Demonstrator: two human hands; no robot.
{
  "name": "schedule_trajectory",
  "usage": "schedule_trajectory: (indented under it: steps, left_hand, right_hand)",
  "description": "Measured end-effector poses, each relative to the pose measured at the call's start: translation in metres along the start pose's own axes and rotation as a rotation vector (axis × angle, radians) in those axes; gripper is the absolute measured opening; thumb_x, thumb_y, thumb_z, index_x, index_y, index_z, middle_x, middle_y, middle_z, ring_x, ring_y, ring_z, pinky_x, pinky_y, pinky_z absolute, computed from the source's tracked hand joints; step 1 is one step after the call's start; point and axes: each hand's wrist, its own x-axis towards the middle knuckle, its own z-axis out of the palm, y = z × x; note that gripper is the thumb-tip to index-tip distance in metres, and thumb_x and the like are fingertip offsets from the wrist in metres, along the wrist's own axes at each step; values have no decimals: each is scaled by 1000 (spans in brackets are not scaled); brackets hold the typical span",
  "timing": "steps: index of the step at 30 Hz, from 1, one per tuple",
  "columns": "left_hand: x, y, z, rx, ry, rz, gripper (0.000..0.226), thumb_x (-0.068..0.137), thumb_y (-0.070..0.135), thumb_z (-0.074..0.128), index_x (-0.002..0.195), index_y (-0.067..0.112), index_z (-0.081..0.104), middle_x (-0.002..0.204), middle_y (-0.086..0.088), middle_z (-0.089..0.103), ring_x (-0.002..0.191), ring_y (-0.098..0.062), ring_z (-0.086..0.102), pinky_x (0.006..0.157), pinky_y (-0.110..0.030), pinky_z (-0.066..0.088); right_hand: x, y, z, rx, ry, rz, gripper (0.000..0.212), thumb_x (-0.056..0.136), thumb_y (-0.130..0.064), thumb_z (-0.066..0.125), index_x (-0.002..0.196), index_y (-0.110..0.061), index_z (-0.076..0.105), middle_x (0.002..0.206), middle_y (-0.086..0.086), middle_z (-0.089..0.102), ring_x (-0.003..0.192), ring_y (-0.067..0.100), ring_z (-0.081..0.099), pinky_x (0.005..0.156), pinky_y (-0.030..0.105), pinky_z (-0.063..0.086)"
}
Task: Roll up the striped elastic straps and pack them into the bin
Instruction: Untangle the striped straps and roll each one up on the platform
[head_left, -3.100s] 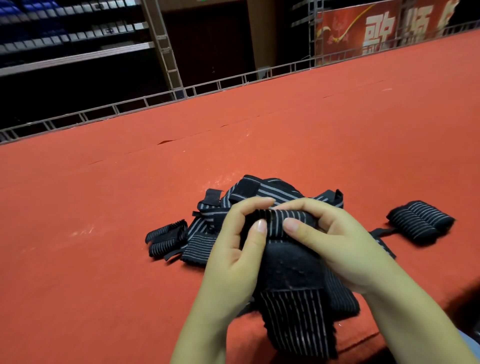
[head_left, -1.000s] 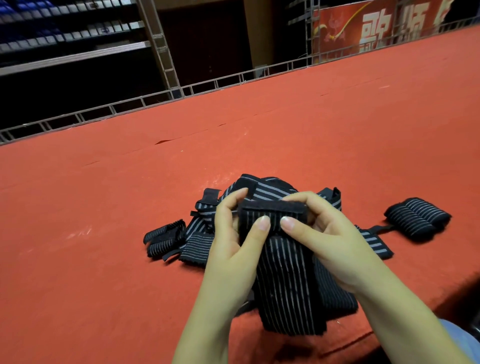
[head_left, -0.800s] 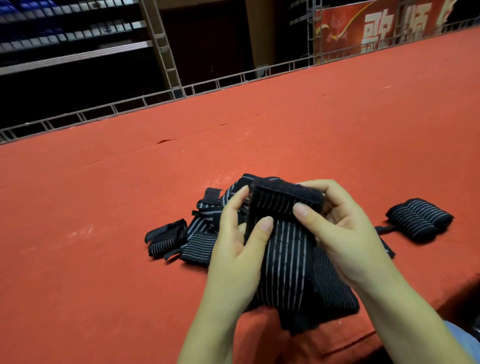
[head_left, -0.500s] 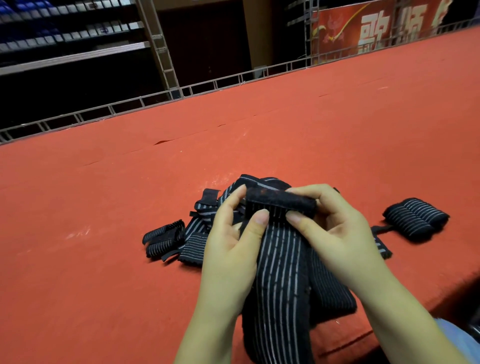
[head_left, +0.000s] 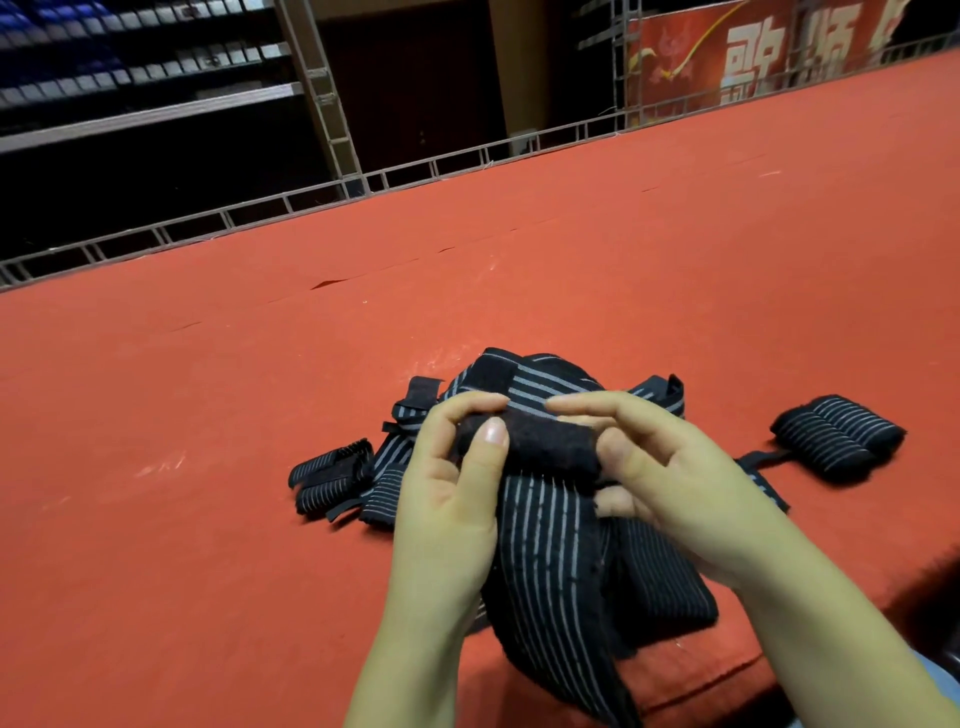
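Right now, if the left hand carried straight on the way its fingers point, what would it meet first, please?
Probably the pile of loose straps just beyond the roll that the left hand grips; depth is hard to judge.

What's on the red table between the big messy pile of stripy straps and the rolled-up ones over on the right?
In the head view, mostly bare red table. One thin black strap end lies across the gap between the strap pile and the rolled straps.

A strap (head_left: 550, 551) hangs between both hands, before the strap pile (head_left: 524, 382); rolled straps (head_left: 836, 439) lie right.
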Motion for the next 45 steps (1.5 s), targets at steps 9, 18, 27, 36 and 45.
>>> schedule_trajectory:
  steps: [9, 18, 27, 36, 45]
  left_hand:
    - [-5, -1, -2, 145, -100, 125, 18, 81, 38, 55, 96, 42, 64, 102, 13, 66, 98, -9, 61, 90, -30, 47]
    - [-7, 6, 3, -56, -116, -89, 49, 83, 22, 58, 131, 29, 52, 106, 4, 76, 104, -12, 70, 91, -25, 55]
    - [-4, 3, 3, -73, -33, -134, 50, 76, 21, 65, 125, 20, 61, 102, -2, 77, 101, -16, 71, 89, -28, 57]
    - [-2, 1, 4, -126, 9, -183, 62, 69, 29, 73, 128, 13, 60, 97, -3, 77, 93, -14, 73, 81, -23, 58]
    - [-2, -3, -1, -15, 25, -97, 34, 72, 43, 70, 104, 32, 73, 107, 1, 74, 102, -18, 69, 93, -38, 51]
  right_hand:
    - [0, -7, 6, 205, 26, 108, 27, 79, -25, 59, 100, -10, 69, 80, 2, 70, 62, 8, 66, 47, 17, 49]
    - [0, -9, 2, 259, 124, 46, 32, 78, -17, 59, 108, -10, 66, 92, 7, 71, 72, 13, 69, 51, 20, 52]
    - [2, 2, 3, -212, 219, -125, 23, 85, -29, 69, 108, -36, 69, 110, -13, 69, 103, 1, 63, 81, 22, 51]
    - [2, 10, 4, -514, 218, -338, 31, 81, -20, 65, 106, -38, 65, 111, -19, 65, 113, 1, 58, 96, 14, 40]
    - [0, 9, 3, -200, 143, -173, 49, 70, -72, 63, 108, -42, 68, 111, 7, 66, 99, 28, 61, 87, 31, 50]
